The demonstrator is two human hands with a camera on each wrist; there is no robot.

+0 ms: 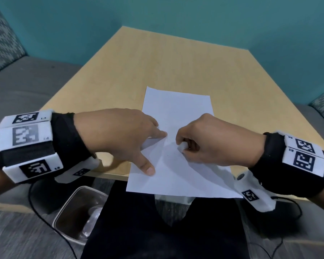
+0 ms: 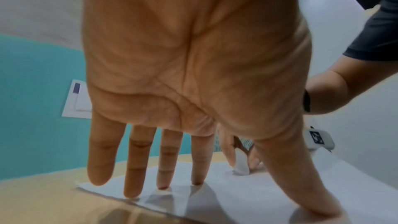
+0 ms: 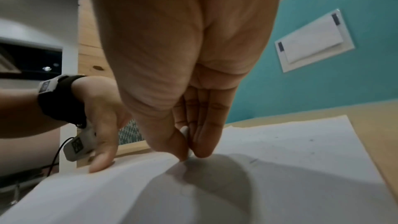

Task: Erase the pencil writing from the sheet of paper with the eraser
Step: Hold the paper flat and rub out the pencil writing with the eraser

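Observation:
A white sheet of paper (image 1: 178, 113) lies on the wooden table (image 1: 131, 64), its near edge hanging over the table's front. My left hand (image 1: 120, 135) presses straight, spread fingers and thumb on the sheet's left side; in the left wrist view the fingertips (image 2: 197, 182) touch the paper (image 2: 237, 198). My right hand (image 1: 208, 139) pinches a small white eraser (image 1: 182, 146) and holds it down on the middle of the sheet. The eraser (image 2: 241, 164) stands against the paper, and in the right wrist view the eraser (image 3: 185, 130) shows between thumb and fingers. Faint pencil marks (image 3: 253, 160) lie to the right on the paper (image 3: 280, 142).
A clear plastic bin (image 1: 77, 208) stands on the floor below the table's front left edge, with black cables (image 1: 45, 217) around it. Grey seating (image 1: 22, 86) flanks the table. A teal wall (image 1: 176, 15) rises behind.

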